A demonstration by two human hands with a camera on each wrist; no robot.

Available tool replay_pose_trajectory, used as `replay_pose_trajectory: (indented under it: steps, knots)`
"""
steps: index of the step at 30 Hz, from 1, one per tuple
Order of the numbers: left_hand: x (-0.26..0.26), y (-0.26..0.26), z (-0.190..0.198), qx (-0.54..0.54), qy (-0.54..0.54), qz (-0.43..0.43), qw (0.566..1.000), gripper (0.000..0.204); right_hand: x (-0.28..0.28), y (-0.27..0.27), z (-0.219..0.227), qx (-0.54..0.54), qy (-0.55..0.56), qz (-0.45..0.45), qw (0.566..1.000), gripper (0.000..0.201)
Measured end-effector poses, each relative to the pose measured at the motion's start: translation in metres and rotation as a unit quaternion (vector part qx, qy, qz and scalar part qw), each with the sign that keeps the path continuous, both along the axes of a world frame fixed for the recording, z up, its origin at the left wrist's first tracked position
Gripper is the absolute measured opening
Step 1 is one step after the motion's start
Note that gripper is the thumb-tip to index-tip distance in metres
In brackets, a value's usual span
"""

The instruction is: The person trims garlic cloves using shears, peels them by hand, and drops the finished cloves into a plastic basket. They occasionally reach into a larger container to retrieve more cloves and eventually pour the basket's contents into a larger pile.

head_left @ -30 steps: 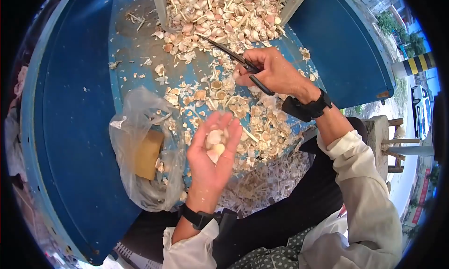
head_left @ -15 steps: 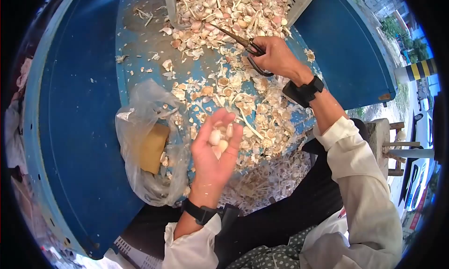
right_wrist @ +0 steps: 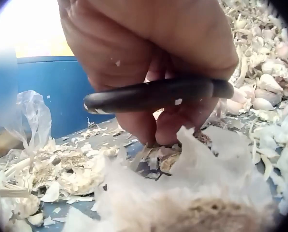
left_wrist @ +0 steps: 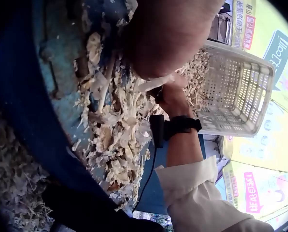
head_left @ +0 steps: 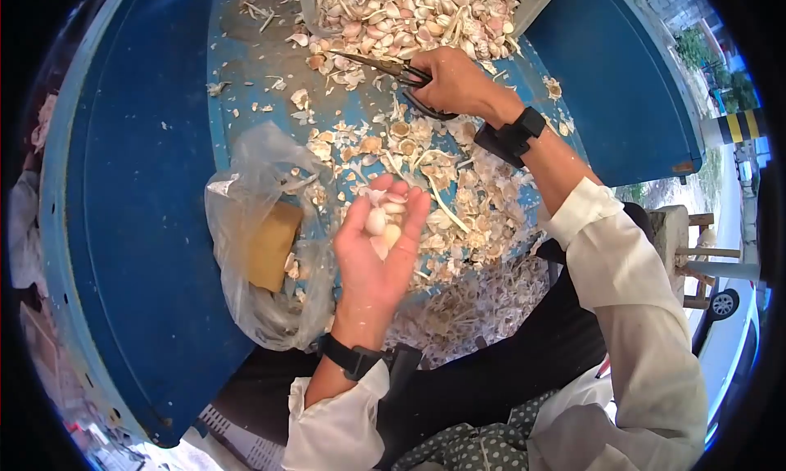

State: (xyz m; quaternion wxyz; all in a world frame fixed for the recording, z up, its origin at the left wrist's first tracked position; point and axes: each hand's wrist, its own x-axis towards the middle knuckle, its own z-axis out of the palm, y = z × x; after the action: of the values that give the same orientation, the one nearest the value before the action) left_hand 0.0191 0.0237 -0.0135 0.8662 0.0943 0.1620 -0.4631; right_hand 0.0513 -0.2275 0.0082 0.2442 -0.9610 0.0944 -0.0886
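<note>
My left hand is palm up in the head view, fingers curled in a cup around several pale garlic cloves. Farther forward, my right hand grips a pair of scissors with dark handles, its blades pointing left toward the edge of the garlic heap. In the right wrist view a black scissor handle crosses in front of the curled fingers, and the fingertips are down close to loose garlic skins. The left wrist view shows mostly the underside of the left hand; its cloves are hidden there.
A heap of garlic spills from a pale slotted crate at the back. Skins and stems litter the blue surface. A clear plastic bag with a yellowish block lies left of the left hand. Blue side walls flank everything.
My right hand with the scissors has moved forward, away from the left hand to the edge of the heap. The left hand stays nearly in place, still cupping cloves.
</note>
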Motion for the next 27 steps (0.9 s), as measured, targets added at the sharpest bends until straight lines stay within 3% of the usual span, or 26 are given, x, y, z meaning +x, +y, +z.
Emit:
replay_pose_trajectory:
  steps: [1,3,4,6,9,12,14,17,20,22,25,27]
  knots:
    - [0.0,0.0,0.003,0.01,0.013,0.005,1.0,0.031,-0.011,0.015,0.01,0.105,0.023,-0.018,0.994,0.021]
    - [0.0,-0.001,0.007,0.006,-0.001,0.002,1.0,0.031,-0.037,0.053,0.035,0.288,0.068,0.034,0.955,0.022]
    - [0.0,-0.004,0.009,0.0,-0.016,-0.001,1.0,0.031,-0.048,0.066,0.043,0.327,0.073,0.075,0.939,0.021]
    - [-0.002,-0.003,0.005,0.014,-0.031,0.001,0.999,0.031,-0.062,0.074,0.042,0.259,0.031,0.115,0.959,0.021]
    - [-0.003,0.001,0.008,0.084,0.012,-0.009,0.996,0.027,-0.055,0.032,0.032,0.104,-0.069,-0.057,0.991,0.017]
    - [-0.003,0.006,-0.002,0.01,0.016,-0.055,0.998,0.024,-0.034,-0.041,0.01,0.031,-0.097,-0.185,0.977,0.018]
    - [-0.004,-0.002,0.008,0.048,0.055,-0.04,0.997,0.021,-0.016,-0.069,-0.003,0.019,-0.123,-0.18,0.976,0.018]
    - [-0.006,0.0,-0.001,0.037,0.035,-0.048,0.998,0.02,-0.005,-0.072,-0.013,-0.018,-0.098,-0.042,0.994,0.019]
    - [-0.006,0.0,0.0,0.034,0.031,-0.068,0.997,0.021,-0.013,-0.056,-0.016,-0.009,-0.065,0.019,0.998,0.022]
    - [-0.008,-0.002,-0.001,0.09,-0.021,-0.077,0.993,0.021,-0.025,-0.041,-0.008,-0.022,-0.032,0.025,0.999,0.023]
    - [-0.01,-0.002,0.005,0.104,-0.046,-0.076,0.991,0.023,-0.037,-0.031,-0.004,0.057,-0.064,-0.036,0.996,0.023]
    - [-0.01,-0.003,0.008,0.104,-0.045,-0.081,0.99,0.024,-0.034,-0.024,-0.002,0.043,-0.064,-0.053,0.996,0.022]
